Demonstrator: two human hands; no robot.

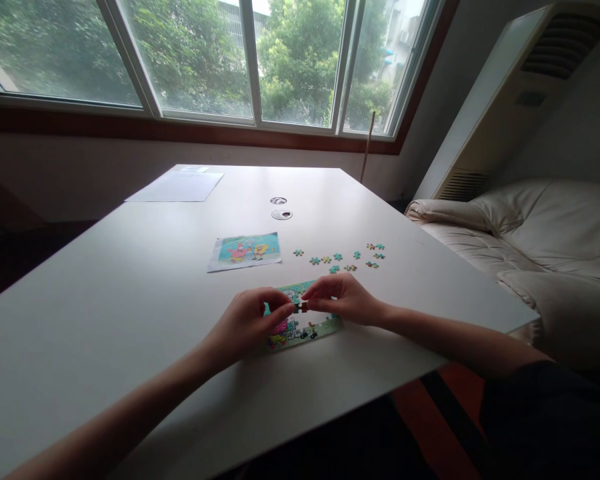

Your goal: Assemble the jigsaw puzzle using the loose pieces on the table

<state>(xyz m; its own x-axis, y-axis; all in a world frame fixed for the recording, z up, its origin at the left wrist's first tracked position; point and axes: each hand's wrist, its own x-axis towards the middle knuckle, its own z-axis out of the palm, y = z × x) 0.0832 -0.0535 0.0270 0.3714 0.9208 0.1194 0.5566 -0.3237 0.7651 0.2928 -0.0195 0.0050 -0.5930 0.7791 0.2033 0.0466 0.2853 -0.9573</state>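
A partly filled jigsaw puzzle point(325, 328) with a colourful cartoon picture lies near the front of the table. Above its middle, my left hand point(253, 317) and my right hand point(347, 300) meet from either side, fingertips pinched on a small puzzle piece point(301, 307). Whether they hold one piece or two joined ones is too small to tell. My fingers hide parts of the puzzle's left and upper right. Beyond it, several loose puzzle pieces point(338, 257) are scattered on the table, mostly to the right. At the back left of the puzzle lies a printed cartoon picture sheet point(247, 251).
Two small round items point(282, 215) lie mid-table. White paper sheets point(175, 187) rest at the far left corner of the white table point(105, 287). A cream leather sofa point(555, 233) stands along the right side, and a window point(300, 67) is behind the table.
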